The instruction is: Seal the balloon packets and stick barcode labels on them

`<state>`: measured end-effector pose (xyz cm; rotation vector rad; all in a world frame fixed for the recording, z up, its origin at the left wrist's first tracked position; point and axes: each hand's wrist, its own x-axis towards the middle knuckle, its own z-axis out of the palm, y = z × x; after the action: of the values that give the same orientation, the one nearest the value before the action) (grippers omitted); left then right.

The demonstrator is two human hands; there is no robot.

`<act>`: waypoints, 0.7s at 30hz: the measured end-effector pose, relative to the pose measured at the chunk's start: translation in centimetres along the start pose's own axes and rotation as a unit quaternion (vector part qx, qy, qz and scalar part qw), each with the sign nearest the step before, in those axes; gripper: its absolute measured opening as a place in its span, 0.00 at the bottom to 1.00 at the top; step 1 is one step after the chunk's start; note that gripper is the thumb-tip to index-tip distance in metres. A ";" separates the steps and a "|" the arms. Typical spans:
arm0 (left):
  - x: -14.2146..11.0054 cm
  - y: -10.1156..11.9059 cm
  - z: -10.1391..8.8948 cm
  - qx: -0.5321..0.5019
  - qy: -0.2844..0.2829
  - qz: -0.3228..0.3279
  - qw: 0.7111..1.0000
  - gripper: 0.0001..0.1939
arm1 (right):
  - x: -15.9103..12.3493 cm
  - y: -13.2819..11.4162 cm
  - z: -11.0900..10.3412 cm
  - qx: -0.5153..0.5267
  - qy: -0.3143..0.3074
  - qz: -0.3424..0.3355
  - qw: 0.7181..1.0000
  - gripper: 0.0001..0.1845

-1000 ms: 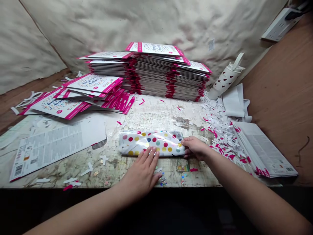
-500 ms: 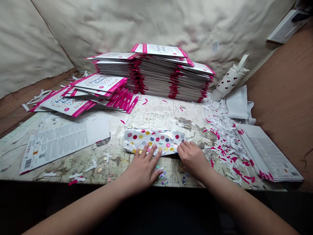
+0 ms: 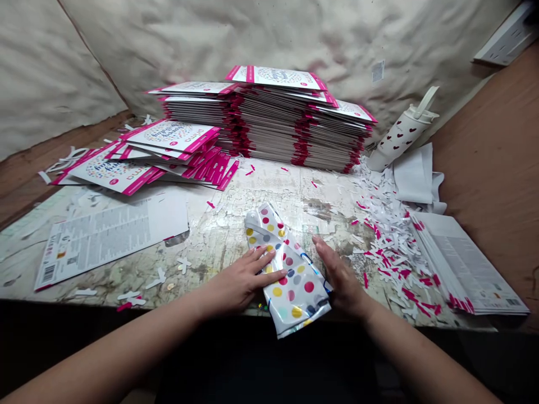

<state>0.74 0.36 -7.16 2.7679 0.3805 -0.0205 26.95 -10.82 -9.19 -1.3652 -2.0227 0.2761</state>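
Fingers [image 3: 270, 278] of the left hand [image 3: 233, 283] are spread on the shiny white folded plastic sheet with colourful dots [image 3: 295, 292]. It sits slanted on the worn pale table [image 3: 282, 188], poking past the front edge. The right hand [image 3: 343, 280] is open beside it; whether they touch, I cannot tell.

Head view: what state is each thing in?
Polka-dot sheet: folded, lying aslant
Left hand: fingers spread on the sheet
Right hand: open at the sheet's edge
Back packs: stacked high
Left packs: loosely piled, overlapping
Grey-printed carton: lying flat
Paper scraps: scattered, thickest at right
Tumbler: lidded, handle raised
Right cartons: overlapping
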 end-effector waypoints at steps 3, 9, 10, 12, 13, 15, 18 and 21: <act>0.0 -0.3 -0.6 -0.010 -0.027 0.017 0.999 0.33 | 0.4 0.3 -0.5 -0.015 -0.018 -0.006 1.000 0.48; -0.4 -0.1 -0.3 0.040 0.006 0.041 0.998 0.27 | 2.3 -0.6 -0.7 -0.099 -0.186 -0.148 0.966 0.25; -0.6 0.1 0.0 0.050 0.030 0.044 0.997 0.25 | 2.6 -0.8 -0.8 -0.090 -0.221 -0.153 0.959 0.22; -1.0 0.7 0.3 0.040 0.075 0.042 0.995 0.20 | 3.3 -1.1 -1.1 -0.044 -0.264 -0.115 0.957 0.19; -1.1 0.9 0.2 0.014 0.093 0.025 0.995 0.19 | 3.6 -1.2 -1.3 -0.012 -0.272 -0.075 0.959 0.17; -0.8 1.1 -0.4 -0.088 0.111 -0.053 0.988 0.16 | 4.7 -1.1 -1.6 0.067 -0.274 0.037 0.959 0.15; 0.5 0.6 -2.0 -0.315 0.093 -0.203 0.922 0.11 | 7.1 -0.6 -1.3 0.161 -0.256 0.220 0.928 0.08; 2.2 -0.7 -3.4 -0.495 0.052 -0.332 0.801 0.10 | 9.9 0.4 0.0 0.166 -0.233 0.304 0.909 0.09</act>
<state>2.59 2.71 -4.39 1.5048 1.0234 0.1236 25.01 -1.87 -5.30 -1.7837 -1.7158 1.2685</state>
